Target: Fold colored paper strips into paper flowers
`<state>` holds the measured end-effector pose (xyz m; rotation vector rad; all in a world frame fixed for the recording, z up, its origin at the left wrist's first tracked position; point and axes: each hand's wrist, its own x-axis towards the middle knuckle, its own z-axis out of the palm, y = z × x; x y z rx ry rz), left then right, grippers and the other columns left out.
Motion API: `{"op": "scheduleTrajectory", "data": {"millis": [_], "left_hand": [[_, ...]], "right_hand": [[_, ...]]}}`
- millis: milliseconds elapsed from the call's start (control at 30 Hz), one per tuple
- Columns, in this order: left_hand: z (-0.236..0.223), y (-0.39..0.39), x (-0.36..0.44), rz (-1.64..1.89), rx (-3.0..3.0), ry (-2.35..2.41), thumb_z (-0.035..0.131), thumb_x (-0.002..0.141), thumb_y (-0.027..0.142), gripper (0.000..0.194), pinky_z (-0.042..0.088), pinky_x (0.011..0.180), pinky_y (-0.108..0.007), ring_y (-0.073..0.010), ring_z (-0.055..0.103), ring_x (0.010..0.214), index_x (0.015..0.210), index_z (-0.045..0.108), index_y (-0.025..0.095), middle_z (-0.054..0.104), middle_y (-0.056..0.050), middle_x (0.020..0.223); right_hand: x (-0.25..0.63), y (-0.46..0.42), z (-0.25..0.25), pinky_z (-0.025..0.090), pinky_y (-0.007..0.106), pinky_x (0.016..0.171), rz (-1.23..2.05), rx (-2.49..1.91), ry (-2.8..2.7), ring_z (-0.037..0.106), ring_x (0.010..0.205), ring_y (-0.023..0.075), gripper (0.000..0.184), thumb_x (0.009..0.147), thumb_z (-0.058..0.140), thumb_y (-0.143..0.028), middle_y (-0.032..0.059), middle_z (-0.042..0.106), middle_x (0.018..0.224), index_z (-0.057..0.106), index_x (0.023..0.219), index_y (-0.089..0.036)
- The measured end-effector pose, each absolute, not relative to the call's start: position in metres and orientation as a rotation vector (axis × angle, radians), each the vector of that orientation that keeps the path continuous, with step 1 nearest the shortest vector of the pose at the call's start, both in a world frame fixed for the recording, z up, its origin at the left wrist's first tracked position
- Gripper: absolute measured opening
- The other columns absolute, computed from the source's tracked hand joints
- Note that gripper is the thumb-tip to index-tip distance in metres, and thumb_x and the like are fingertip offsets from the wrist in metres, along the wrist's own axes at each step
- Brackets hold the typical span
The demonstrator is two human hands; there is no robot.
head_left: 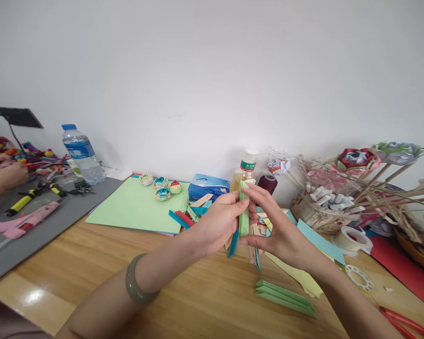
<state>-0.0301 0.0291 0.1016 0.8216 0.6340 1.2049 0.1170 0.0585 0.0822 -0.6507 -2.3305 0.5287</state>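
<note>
My left hand (222, 221) is closed around an upright bundle of light green folded paper strips (244, 214), the thumb pressed flat along its face. At the same bundle, my right hand (286, 228) grips lengthwise, with fingertips at the top end and the thumb at the lower end. Below my hands, several more green folded paper strips (286, 299) lie side by side on the wooden table (183, 292). Just behind my hands sits a heap of folded strips in blue, red and peach, including a blue strip (233, 244); my hands partly hide it.
Folded paper flowers (163, 192) rest on green paper sheets (127, 207). Behind are a tissue pack (208, 185) and a drink bottle (248, 165). A basket (304, 207), tape roll (351, 239) and red scissors (406, 320) lie right. Another person's hand (12, 172), a glue gun (24, 221) and water bottle (81, 153) are left.
</note>
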Motion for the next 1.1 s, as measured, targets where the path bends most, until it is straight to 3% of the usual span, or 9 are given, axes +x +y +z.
{"op": "scheduleTrajectory", "data": {"millis": [133,400,600,867,933,1000,1033,1100], "left_hand": [[0.101,0.026,-0.027,1.197,0.831,0.656,0.052,0.077,0.015,0.006,0.038,0.062,-0.023,-0.0095,0.047,0.063,0.072,0.054,0.014,0.048,0.0,0.068],[0.099,0.024,-0.024,1.185,0.897,0.651,0.045,0.08,0.011,0.012,0.038,0.065,-0.023,-0.0089,0.047,0.065,0.082,0.055,0.016,0.051,0.0,0.077],[0.105,0.022,-0.025,1.184,0.929,0.656,0.041,0.082,0.01,0.015,0.039,0.066,-0.022,-0.0084,0.046,0.064,0.088,0.053,0.016,0.051,-0.001,0.081],[0.1,0.023,-0.027,1.144,1.044,0.738,0.041,0.082,0.013,0.01,0.038,0.064,-0.022,-0.0085,0.045,0.064,0.079,0.049,0.015,0.045,0.001,0.069],[0.098,0.025,-0.029,1.098,1.123,0.776,0.042,0.082,0.017,0.008,0.037,0.062,-0.022,-0.0092,0.045,0.064,0.076,0.048,0.016,0.044,0.001,0.067],[0.095,0.026,-0.032,1.025,1.239,0.817,0.042,0.082,0.02,0.01,0.037,0.062,-0.022,-0.0094,0.045,0.063,0.074,0.047,0.016,0.045,0.001,0.066],[0.094,0.027,-0.033,0.97,1.298,0.846,0.042,0.082,0.021,0.011,0.036,0.062,-0.023,-0.0094,0.044,0.063,0.073,0.047,0.016,0.046,0.002,0.065],[0.092,0.027,-0.034,0.837,1.387,0.909,0.042,0.081,0.023,0.012,0.036,0.062,-0.023,-0.0096,0.044,0.061,0.072,0.046,0.017,0.046,0.002,0.063]], "right_hand": [[0.116,0.053,0.09,0.031,0.045,0.102,0.412,-0.676,-2.305,0.021,0.131,0.0283,0.085,0.069,0.069,-0.034,0.0084,0.017,0.142,0.015,0.135,-0.03],[0.113,0.049,0.089,0.04,0.041,0.093,0.236,-0.673,-2.342,0.04,0.115,0.0272,0.078,0.067,0.069,-0.027,0.0097,0.04,0.123,0.021,0.129,-0.026],[0.113,0.048,0.091,0.036,0.042,0.098,0.286,-0.685,-2.342,0.034,0.121,0.0263,0.092,0.066,0.07,-0.024,0.0096,0.032,0.135,0.01,0.135,-0.025],[0.116,0.051,0.09,0.036,0.04,0.098,0.356,-0.674,-2.35,0.036,0.121,0.0254,0.091,0.065,0.072,-0.027,0.0092,0.033,0.133,0.014,0.136,-0.026],[0.121,0.051,0.096,0.035,0.039,0.099,0.378,-0.656,-2.345,0.029,0.126,0.0253,0.079,0.07,0.068,-0.03,0.0091,0.029,0.133,0.022,0.135,-0.027],[0.128,0.051,0.103,0.034,0.038,0.099,0.36,-0.641,-2.309,0.026,0.128,0.023,0.05,0.082,0.054,-0.026,0.0069,0.029,0.134,0.036,0.128,-0.029],[0.131,0.05,0.106,0.034,0.038,0.099,0.352,-0.646,-2.312,0.029,0.126,0.0214,0.037,0.087,0.046,-0.022,0.0058,0.032,0.132,0.044,0.123,-0.03],[0.139,0.047,0.11,0.04,0.033,0.092,0.351,-0.671,-2.362,0.043,0.116,0.0177,0.033,0.089,0.037,-0.013,0.0048,0.044,0.124,0.053,0.113,-0.029]]}}
